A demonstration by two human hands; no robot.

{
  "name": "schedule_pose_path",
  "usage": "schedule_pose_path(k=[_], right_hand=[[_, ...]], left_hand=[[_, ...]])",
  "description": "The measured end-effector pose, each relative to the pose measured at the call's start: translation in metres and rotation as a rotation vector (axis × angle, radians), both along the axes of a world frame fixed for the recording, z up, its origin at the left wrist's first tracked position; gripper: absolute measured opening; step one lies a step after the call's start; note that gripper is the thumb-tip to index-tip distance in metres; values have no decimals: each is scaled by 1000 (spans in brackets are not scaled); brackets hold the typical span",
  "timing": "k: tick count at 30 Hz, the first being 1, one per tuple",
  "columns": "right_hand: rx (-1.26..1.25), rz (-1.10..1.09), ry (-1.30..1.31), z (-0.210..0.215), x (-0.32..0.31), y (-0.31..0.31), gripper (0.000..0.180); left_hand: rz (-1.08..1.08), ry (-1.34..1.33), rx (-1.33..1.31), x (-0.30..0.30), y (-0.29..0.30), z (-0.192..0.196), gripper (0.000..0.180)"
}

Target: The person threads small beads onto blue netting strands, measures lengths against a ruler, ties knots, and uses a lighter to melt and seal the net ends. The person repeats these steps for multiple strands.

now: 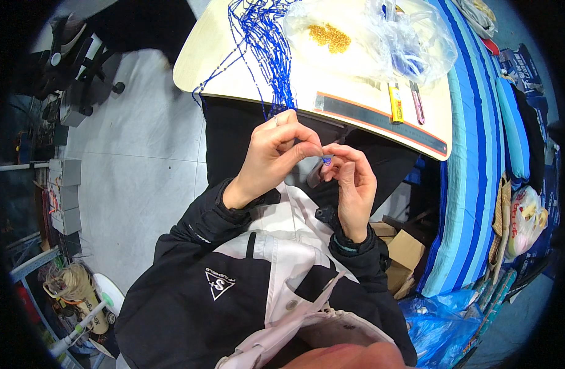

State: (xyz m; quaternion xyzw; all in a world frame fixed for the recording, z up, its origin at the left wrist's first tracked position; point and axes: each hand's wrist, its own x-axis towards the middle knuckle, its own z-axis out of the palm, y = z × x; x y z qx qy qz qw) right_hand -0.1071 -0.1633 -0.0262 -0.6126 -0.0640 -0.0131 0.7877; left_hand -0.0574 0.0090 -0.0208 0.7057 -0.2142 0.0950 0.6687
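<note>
My left hand [275, 150] is closed in a pinch, its thumb and forefinger tips meeting those of my right hand [354, 184] above my lap. A small blue piece [327, 160] shows at the right fingertips, pinched there; it is too small to make out fully. Many strands of dark blue beads [267, 52] lie on the cream table and run over its near edge down behind my left hand. Whether the left fingers hold a strand end is hidden.
On the table [202, 58] lie a clear plastic bag [421, 46], a heap of gold beads [330, 38], a dark ruler [368, 117], a yellow tube-like item [396, 103] and a pink cutter [416, 103]. Blue striped bedding [470, 154] borders the right; cardboard boxes [407, 251] sit below.
</note>
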Motion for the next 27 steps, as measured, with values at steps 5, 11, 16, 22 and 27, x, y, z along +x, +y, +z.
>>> schedule_pose_path(k=[5,11,16,22,27], right_hand=[[-39,-51,-31,6,-3,4,20],[-52,-98,-64,6,-3,10,13],[-14,-104,-86,3,-1,9,11],[-17,-191,-61,4,-4,11,13],[-30,-200,-46,3,-5,9,14]], left_hand=[[-3,-13,14,1,1,0,7],[-21,10,23,-1,0,0,7],[-26,22,35,-1,0,0,7],[10,-47,3,2,-1,-2,8],[39,-47,4,1,0,0,8]])
